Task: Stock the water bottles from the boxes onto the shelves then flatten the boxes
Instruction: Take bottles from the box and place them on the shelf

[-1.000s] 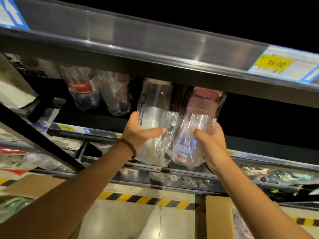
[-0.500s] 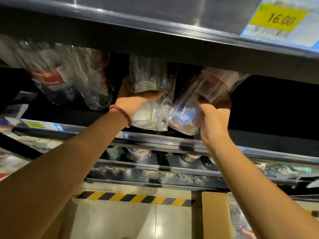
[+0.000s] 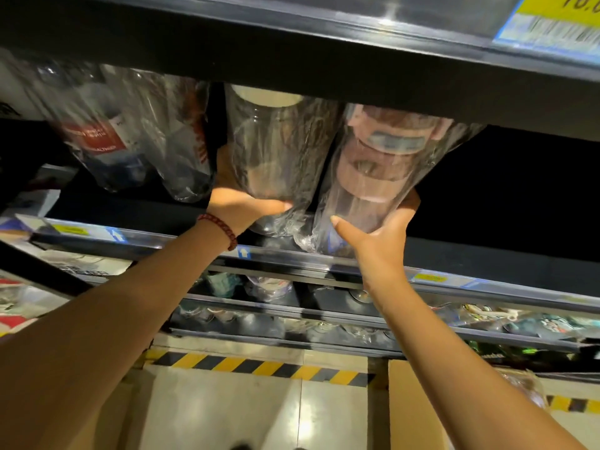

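Two wrapped water bottles are going onto the shelf at once, one per hand, so the stocking step is in hand and the flattening is not yet begun. The left hand, with a bead bracelet at the wrist, curls round the lower part of the clear bottle with the pale lid. The right hand cups the base of the bottle with the pinkish lid, thumb across the front and fingers behind. Both bottles are tilted with their tops leaning into the bay, under the dark edge of the upper shelf and above the rail of the shelf they are meant for; whether their bases rest on it I cannot tell.

The next move probably calls for pushing both further in, standing them upright, and letting go without knocking the neighbours.

Two more wrapped bottles sit to the left in the same bay, so four show there. The lower shelves hold more stock, too blurred to count. Two cardboard boxes show on the floor: one at near right, one at near left. One yellow price tag is at the top right.
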Available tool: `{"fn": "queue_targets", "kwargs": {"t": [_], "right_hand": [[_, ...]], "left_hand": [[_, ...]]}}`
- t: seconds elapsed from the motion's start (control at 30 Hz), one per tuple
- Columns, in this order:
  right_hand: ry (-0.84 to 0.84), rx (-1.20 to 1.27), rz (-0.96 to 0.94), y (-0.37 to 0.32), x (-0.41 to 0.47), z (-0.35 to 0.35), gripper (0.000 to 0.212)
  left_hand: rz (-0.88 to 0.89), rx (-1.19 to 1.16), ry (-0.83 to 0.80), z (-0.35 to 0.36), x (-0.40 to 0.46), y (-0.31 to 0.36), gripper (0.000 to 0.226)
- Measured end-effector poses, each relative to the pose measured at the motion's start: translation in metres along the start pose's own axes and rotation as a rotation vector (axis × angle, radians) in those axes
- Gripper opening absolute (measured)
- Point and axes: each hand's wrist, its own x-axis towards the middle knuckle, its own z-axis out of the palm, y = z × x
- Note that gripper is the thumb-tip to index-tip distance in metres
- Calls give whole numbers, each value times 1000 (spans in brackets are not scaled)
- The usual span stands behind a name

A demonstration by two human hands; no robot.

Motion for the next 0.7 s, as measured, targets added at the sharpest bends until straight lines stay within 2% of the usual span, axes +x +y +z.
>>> {"fn": "queue_targets", "kwargs": {"t": [0.1,0.2,0.3,0.43,0.57,0.63,0.7], "right_hand": [[-33,-113,-75,8,-4,2,83],[-45,-244,-75,11,-3,1,76],[-1,-428,-97,12,-8,-5,73],[-58,-458,-92,14,-14,-11,80],[-61,-498,-51,14,-6,-11,59],[-71,-505,1,13,0,-6,51],[-84,-508,30,9,7,-1,40]], "left_hand": [[50,129,45,-5,-6,1,71],[83,133,6,-8,-15,6,76],[122,111,-35,-13,-24,7,50],[193,101,-56,-20,-26,1,28],[248,225,22,-19,-26,2,46],[233,246,67,-15,-22,2,45],[231,256,49,-11,-19,4,73]]}}
